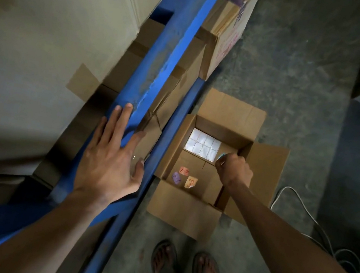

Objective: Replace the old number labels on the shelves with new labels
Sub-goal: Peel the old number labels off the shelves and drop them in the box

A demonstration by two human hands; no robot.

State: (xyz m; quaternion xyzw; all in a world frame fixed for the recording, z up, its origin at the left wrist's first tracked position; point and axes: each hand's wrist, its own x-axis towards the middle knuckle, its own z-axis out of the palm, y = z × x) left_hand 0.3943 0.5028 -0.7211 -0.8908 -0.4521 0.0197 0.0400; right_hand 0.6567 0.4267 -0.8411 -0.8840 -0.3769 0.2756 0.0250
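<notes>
1. Left hand (108,163) lies flat, fingers straight, on the blue shelf rail (162,62); no label shows there.
2. Right hand (234,169) pinches a pale blue label (220,158) over the open box (189,206).
3. Three peeled labels (183,177) lie just below that pinch; the white sheet (203,145) beside it looks unused, so plenty remains.

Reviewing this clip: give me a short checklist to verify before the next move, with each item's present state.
1. Left hand rests open on the blue shelf beam: ok.
2. Right hand pinches a small pale blue piece over the open box: ok.
3. Whether that piece is an old or new label: cannot tell.
4. Label sheet lies in the box: ok.
5. Three coloured labels lie loose in the box: ok.
</notes>
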